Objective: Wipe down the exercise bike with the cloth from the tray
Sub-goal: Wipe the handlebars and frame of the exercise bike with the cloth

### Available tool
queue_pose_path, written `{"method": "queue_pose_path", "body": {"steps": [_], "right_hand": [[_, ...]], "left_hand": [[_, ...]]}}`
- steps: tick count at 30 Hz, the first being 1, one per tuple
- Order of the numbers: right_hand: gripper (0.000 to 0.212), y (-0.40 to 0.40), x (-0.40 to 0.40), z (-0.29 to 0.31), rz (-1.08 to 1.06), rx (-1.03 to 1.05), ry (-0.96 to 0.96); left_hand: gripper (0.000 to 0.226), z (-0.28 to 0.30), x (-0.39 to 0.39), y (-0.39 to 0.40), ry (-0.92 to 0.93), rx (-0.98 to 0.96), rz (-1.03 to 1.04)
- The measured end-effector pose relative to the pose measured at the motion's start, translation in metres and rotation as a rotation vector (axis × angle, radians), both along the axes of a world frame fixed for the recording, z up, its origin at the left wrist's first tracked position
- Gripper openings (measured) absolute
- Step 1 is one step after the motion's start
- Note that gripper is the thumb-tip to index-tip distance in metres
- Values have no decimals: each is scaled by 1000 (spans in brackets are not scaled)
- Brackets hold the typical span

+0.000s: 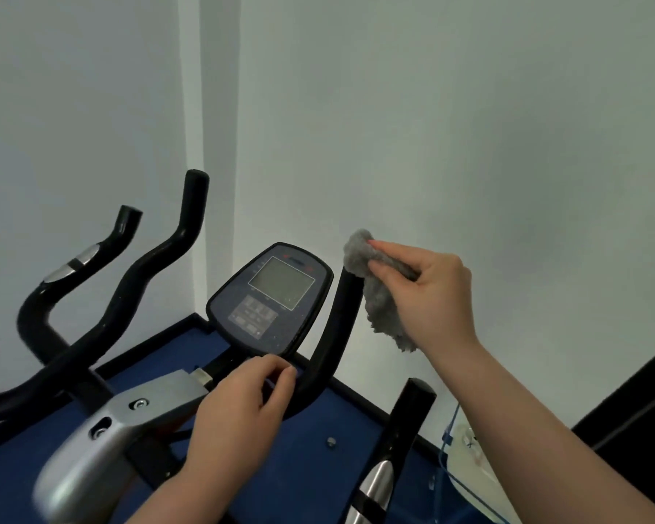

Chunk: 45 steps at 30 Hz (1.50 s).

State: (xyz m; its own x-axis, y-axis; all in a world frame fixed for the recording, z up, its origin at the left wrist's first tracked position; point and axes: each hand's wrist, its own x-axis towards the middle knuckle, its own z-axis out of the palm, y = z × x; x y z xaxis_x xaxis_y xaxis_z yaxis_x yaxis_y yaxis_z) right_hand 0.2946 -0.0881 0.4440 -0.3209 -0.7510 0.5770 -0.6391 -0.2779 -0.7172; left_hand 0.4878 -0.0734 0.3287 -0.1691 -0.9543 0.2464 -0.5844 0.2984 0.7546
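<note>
We see the right hand (428,293) pinching a grey, fluffy cloth (375,289) between thumb and fingers, the cloth's upper bunch pressed over the top end of a black upright handlebar (333,334) of the exercise bike (129,417), while the rest of the cloth hangs loose below that hand. Just to the left of the right hand, and above the left one, sits the bike's dark console (271,298) with its grey screen and button panel, tilted toward us. The left hand (239,414) is lower, its fingers curled round the lower bend of the same black bar just under the console; how firmly it grips we cannot tell. Left of the left hand lie the grey metal stem and further black handlebars curving upward, one with a silver sensor patch. Between the two forearms another black grip (405,421) with a silver patch stands up. Beneath the right forearm shows the edge of a clear tray (450,440), its contents unclear. Under everything lies a blue floor mat (303,485), and pale walls rise behind.
</note>
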Motion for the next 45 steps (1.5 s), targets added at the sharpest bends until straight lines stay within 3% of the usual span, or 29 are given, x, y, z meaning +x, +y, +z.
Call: {"method": "queue_pose_path", "body": {"steps": [4, 9, 17, 21, 24, 29, 32, 35, 37, 40, 42, 45], "right_hand": [[21, -15, 11, 3, -51, -18, -88], [26, -7, 40, -38, -240, -151, -303], [27, -3, 57, -58, -407, -80, -306], [17, 9, 69, -78, -431, -38, -310], [24, 26, 80, -100, -430, 27, -344], [22, 47, 80, -98, -361, 147, -217], [22, 57, 74, -69, -304, 22, -89], [21, 37, 60, -32, -317, -191, 216], [20, 22, 60, -28, -257, -83, 411], [9, 14, 62, -52, -166, 133, 491], [11, 14, 65, -65, -134, 138, 373], [15, 20, 70, -76, -138, 189, 398]], "left_hand": [[14, 0, -1, -1, 38, 11, -6], [16, 1, -3, 1, 54, -9, 17], [17, 0, -1, 3, 92, 7, -11], [17, 3, 4, 4, 130, 51, -37], [17, 4, 7, 4, 165, 73, -49], [15, 4, 15, 5, 179, 130, -106], [15, -4, 26, 9, 185, 137, -88], [15, -8, 38, 15, 202, 152, -42], [16, -9, 45, 20, 213, 149, -32], [18, -12, 52, 25, 229, 133, -32], [21, -13, 55, 29, 225, 115, -26], [24, -12, 56, 35, 192, 99, -1]]}}
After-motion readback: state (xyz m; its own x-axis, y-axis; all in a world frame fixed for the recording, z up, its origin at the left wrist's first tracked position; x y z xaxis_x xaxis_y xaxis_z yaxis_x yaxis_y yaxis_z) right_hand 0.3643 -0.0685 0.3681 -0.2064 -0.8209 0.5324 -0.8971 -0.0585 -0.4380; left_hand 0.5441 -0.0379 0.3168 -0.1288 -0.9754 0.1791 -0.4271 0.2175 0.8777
